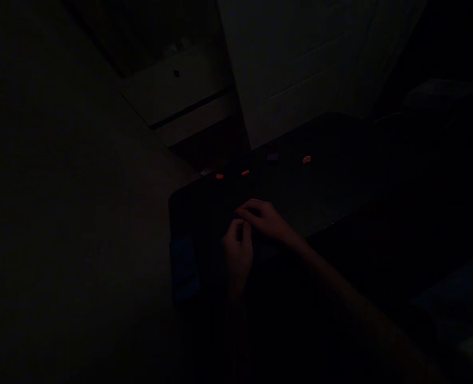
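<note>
The view is very dark. My left hand [238,246] is closed over the dark table [324,197], thumb and fingers curled toward each other. Touching or nearly touching its fingertips, my right hand [262,216] reaches in from the right with its fingers pinched together. Whatever sits between the fingertips is too small and dark to make out. Beyond the hands lie a small orange loop-shaped piece [219,176], a short orange stick-like piece [245,173] and a curled orange piece [306,159]. Between the last two is a small dull purple block [272,157].
On the table's left side lies a dark blue flat object [185,269]. A pale drawer front [178,88] with a round knob stands behind, beside a large light panel [300,69]. Something pale and boxy [440,92] shows dimly at the far right.
</note>
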Tool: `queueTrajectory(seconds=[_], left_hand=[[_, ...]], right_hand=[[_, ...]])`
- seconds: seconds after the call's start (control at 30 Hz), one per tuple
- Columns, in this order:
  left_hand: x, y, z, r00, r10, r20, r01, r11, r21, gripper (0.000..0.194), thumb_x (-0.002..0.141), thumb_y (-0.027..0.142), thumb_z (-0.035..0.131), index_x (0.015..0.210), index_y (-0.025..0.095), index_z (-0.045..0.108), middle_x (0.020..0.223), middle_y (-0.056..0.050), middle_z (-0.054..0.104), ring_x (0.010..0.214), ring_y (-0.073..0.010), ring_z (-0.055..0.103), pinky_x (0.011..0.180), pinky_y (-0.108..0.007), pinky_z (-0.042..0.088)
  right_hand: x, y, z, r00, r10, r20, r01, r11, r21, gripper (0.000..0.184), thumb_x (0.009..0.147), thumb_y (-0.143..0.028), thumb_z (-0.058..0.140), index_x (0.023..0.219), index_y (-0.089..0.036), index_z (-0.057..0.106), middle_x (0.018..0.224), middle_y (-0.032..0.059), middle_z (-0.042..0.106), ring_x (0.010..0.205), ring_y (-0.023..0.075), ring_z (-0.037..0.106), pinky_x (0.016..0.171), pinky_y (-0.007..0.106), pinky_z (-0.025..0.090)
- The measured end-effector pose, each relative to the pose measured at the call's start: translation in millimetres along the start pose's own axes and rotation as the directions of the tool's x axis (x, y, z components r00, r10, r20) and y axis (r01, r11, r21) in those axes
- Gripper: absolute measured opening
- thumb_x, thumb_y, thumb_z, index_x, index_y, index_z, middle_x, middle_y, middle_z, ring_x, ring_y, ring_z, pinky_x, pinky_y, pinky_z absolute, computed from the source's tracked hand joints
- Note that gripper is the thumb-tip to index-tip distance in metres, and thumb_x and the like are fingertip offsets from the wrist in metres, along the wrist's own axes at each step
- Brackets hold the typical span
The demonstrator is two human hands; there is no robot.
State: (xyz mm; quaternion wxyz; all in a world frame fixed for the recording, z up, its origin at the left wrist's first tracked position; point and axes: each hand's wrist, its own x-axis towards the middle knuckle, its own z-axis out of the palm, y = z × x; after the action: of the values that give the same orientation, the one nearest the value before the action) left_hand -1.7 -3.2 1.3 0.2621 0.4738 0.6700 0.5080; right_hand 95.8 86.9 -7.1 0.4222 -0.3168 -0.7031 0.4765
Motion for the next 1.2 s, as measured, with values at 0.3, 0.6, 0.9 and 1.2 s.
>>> queueTrajectory(seconds=[0.3,0.6,0.9,1.2], left_hand=[[0.2,-3.1,0.5,1.0,0.009,-0.002,-0.009,1.0,-0.005,0.016,0.096,0.03,0.055,0.091,0.019,0.065,0.08,-0.001,0.066,0.073,-0.0153,0.061,0.064,-0.024,0.046],[0.5,-1.3,0.6,1.0,0.019,0.001,-0.019,1.0,-0.016,0.015,0.096,0.03,0.055,0.089,0.019,0.064,0.08,-0.001,0.065,0.074,-0.0152,0.061,0.066,-0.024,0.045],[-0.5,-0.6,0.6,1.0,0.01,0.001,-0.01,1.0,-0.024,0.016,0.095,0.032,0.056,0.088,0.02,0.063,0.077,0.001,0.062,0.072,-0.0147,0.059,0.064,-0.023,0.043],[-0.3,-0.1,0.5,1.0,0.009,0.007,-0.009,0.999,-0.048,0.014,0.095,0.031,0.056,0.088,0.02,0.062,0.078,0.001,0.063,0.072,-0.0147,0.059,0.065,-0.024,0.043]], right_hand=[[-0.1,-3.9,-1.3,1.0,0.015,0.013,-0.015,1.0,-0.023,0.012,0.096,-0.022,0.065,0.092,-0.017,0.075,0.094,0.0046,0.073,0.089,0.0186,0.069,0.08,0.029,0.049],[-0.1,-1.4,-1.3,1.0,-0.014,0.009,0.014,1.0,-0.018,0.012,0.096,-0.023,0.065,0.092,-0.018,0.075,0.095,0.0041,0.074,0.091,0.0184,0.069,0.083,0.03,0.049],[0.0,-2.2,-2.4,1.0,-0.007,0.005,0.007,1.0,-0.007,0.012,0.095,-0.024,0.065,0.091,-0.018,0.075,0.095,0.0036,0.073,0.092,0.0187,0.069,0.082,0.03,0.05],[-0.5,-0.9,-1.2,1.0,-0.007,0.003,0.007,1.0,-0.013,0.013,0.095,-0.025,0.065,0.092,-0.018,0.075,0.095,0.0037,0.074,0.091,0.019,0.069,0.081,0.03,0.05]])
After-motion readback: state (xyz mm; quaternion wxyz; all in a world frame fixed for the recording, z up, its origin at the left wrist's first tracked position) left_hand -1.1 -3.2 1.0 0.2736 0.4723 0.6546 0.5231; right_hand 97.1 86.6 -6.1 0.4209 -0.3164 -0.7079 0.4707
